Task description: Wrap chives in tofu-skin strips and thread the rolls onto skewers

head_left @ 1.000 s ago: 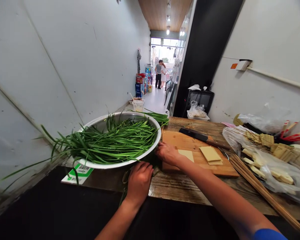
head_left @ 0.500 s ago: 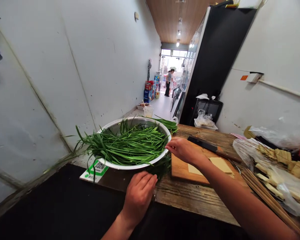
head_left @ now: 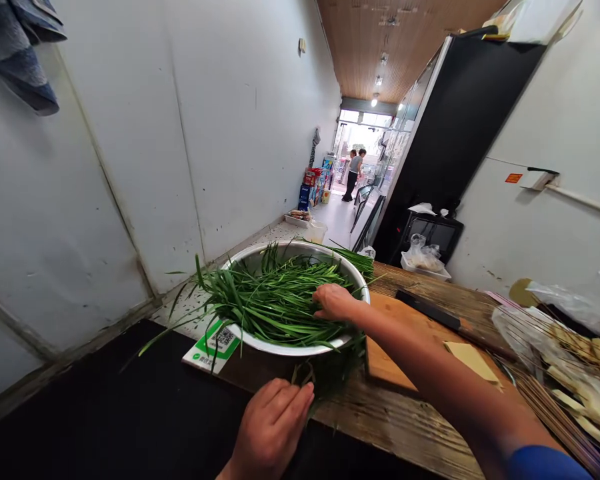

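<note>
Reaching right hand [head_left: 336,303], fingers curled on chives [head_left: 275,303] | chives lie left-right across bowl [head_left: 300,348] | left hand [head_left: 273,427] flat on table [head_left: 405,420]

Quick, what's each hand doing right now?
Left hand: flat on the table edge, holding nothing.
Right hand: on the chives in the bowl; grip unclear.
</note>
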`<state>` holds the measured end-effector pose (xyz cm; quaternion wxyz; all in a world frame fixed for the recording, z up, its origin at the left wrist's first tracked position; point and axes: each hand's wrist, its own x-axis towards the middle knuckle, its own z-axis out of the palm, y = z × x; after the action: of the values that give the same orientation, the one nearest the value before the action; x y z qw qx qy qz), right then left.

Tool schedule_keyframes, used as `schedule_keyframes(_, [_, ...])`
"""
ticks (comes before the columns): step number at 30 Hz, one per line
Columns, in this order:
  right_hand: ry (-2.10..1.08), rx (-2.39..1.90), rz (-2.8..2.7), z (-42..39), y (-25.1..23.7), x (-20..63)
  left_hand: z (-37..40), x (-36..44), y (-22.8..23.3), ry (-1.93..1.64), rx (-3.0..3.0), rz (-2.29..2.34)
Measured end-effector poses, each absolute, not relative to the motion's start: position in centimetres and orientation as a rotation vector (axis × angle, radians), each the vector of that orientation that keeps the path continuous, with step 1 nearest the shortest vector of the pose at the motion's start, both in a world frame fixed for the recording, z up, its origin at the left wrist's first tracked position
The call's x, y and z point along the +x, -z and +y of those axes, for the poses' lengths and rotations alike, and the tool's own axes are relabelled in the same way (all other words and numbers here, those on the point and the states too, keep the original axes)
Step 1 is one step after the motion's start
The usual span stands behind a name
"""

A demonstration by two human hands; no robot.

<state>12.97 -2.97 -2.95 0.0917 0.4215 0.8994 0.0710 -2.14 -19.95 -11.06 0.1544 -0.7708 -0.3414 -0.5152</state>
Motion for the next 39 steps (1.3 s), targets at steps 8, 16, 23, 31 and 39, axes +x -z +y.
schedule_keyframes(8, [-0.227, 1.468, 2.725, -4.1, 2.0, 12.6, -20.3, -2.8, 8.5, 1.519, -2.175, -0.886])
schedule_keyframes(16, [-0.381, 1.306, 2.665, -5.0, 3.4, 12.0, -21.1, -2.8, 7.9, 1.481, -2.207, -0.87])
schedule_keyframes(23, [-0.284, 1.299, 2.608, -4.7, 2.1, 12.2, -17.2, -4.0, 1.7, 1.166, -2.36, -0.979])
schedule_keyframes(31, [-0.199, 1.357, 2.739, -3.7, -0.9, 13.9, -5.9, -1.9, -0.9, 0.37, -2.851, -1.568])
schedule_keyframes(39, [-0.11, 1.543, 2.767, -3.5, -0.9, 16.8, -2.5, -0.6, -1.0, 0.156, -2.805, -1.609])
